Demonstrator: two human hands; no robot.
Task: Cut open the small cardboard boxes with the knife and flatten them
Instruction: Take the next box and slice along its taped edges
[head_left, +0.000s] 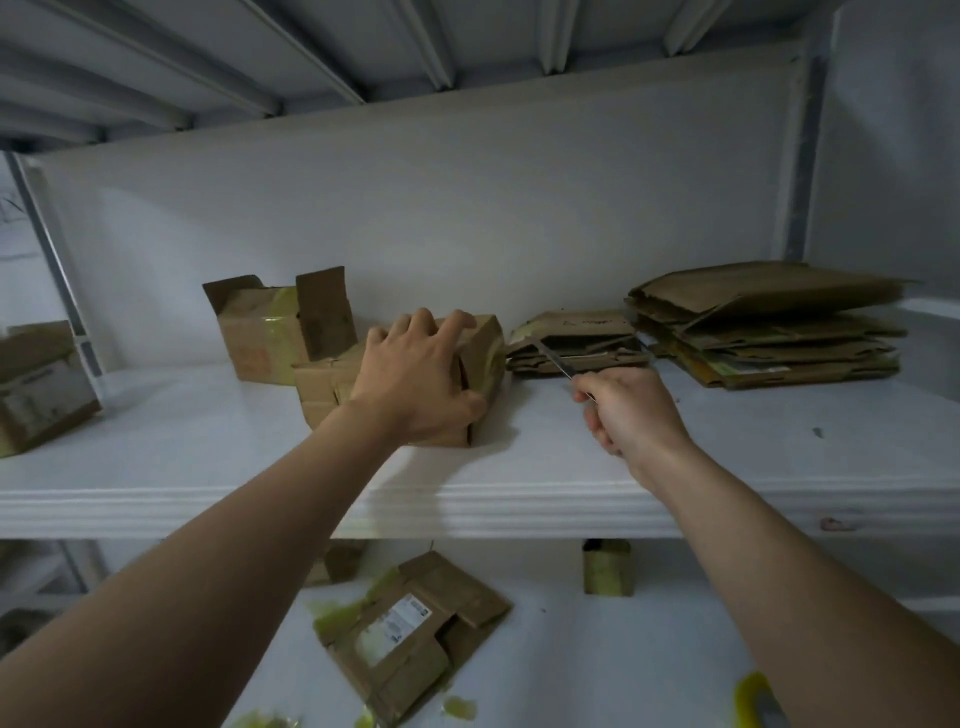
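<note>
Two shelves are seen. On the lower shelf (597, 670), nearest, a flattened box (415, 634) with a white label is surrounded by scraps of greenish tape. On the upper shelf (519, 499) the small cardboard box (485, 348) in hand is laid on its side, near the front and left of centre. It is gripped by the left hand (421, 379), with the fingers spread and curled over its top edge and the thumb pressed against its near corner. The knife (553, 359) is clamped in the closed fingers of the right hand (634, 410). Its blade is pointed up and leftward, just beside the box's taped right end but apart from it.

The cutting of this box is judged to be about to begin, as its seams appear closed and no cut is shown. For the next move the tip would need to be brought onto the taped seam and drawn along it while the box is held firm, with the left thumb kept out of the blade's path.

Farther back, an opened box (260, 332) is stood with its flaps up, and two stacks of flattened cardboard (769, 327) are piled at the right against the wall
</note>
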